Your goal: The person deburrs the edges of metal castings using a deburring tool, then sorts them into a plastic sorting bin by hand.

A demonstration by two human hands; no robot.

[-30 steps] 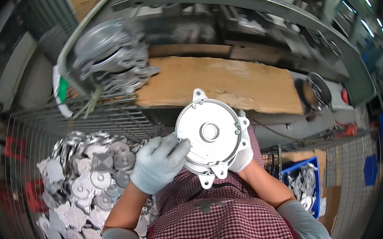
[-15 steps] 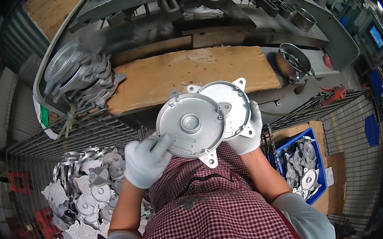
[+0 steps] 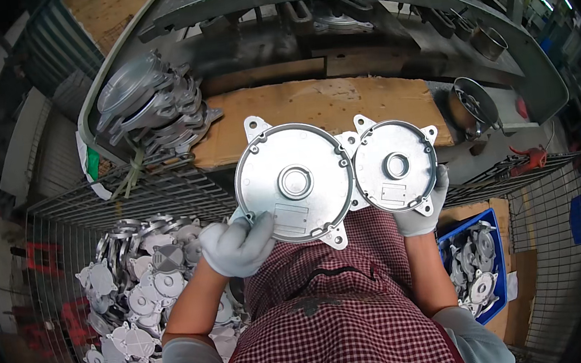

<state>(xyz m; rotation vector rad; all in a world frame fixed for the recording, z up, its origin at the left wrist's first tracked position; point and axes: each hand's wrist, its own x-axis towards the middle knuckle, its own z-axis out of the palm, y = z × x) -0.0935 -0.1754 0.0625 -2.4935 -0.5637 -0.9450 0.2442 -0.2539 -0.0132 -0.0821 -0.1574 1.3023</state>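
Both my hands wear white gloves. My left hand (image 3: pixel 242 246) grips a round cast metal cover (image 3: pixel 261 177) by its lower left rim, thumb on the inner face. My right hand (image 3: pixel 425 215) holds a second metal cover (image 3: pixel 377 187) from its lower right, fingers mostly hidden behind it. Each cover is silver, with a raised rim, pierced lugs and a ringed hub in the middle. They stand side by side in front of my chest, inner faces toward me. The left cover looks larger; their lugs overlap or touch between them.
A heap of metal covers (image 3: pixel 135 299) fills the wire cage at left. At right, a blue bin (image 3: pixel 498 258) holds more. Stacked covers (image 3: pixel 145 101) stand on the bench beside a cardboard sheet (image 3: pixel 296 105). A metal pot (image 3: pixel 471 100) sits at the bench's right end.
The two covers, overlapped before, are now spread side by side. My right hand has moved right with its cover, and both faces are turned more squarely toward me. The whole view has shifted slightly.
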